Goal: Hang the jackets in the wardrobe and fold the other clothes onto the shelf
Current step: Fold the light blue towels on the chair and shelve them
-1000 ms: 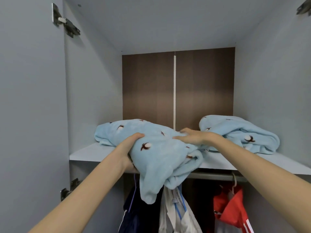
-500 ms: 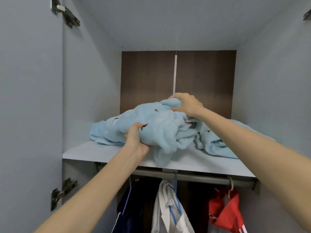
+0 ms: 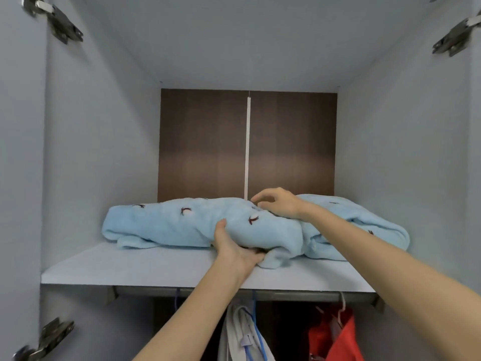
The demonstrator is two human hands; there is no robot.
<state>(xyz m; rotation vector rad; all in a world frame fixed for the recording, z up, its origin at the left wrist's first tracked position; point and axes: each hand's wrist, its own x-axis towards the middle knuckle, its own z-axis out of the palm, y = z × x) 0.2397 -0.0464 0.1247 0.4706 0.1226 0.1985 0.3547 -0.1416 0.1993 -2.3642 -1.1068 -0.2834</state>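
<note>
A light blue fleece garment (image 3: 166, 225) with small dark embroidered marks lies folded on the grey wardrobe shelf (image 3: 135, 269). My left hand (image 3: 234, 246) grips its front right edge, thumb on top and fingers tucked underneath. My right hand (image 3: 278, 204) hovers over the garment's top with loosely spread fingers, its heel resting on the fabric and holding nothing. A second light blue fleece garment (image 3: 364, 225) lies beside it on the right, partly hidden by my right forearm.
Under the shelf runs a metal rail (image 3: 299, 295). On it hang a white jacket (image 3: 242, 332) on a blue hanger and a red jacket (image 3: 338, 337). Metal hinges (image 3: 59, 24) stick out from the side walls. A brown back panel closes the compartment.
The bunched garment has been pushed back and laid flat on the shelf. My right hand has let go of its top and opened. My left hand moved to the front edge.
</note>
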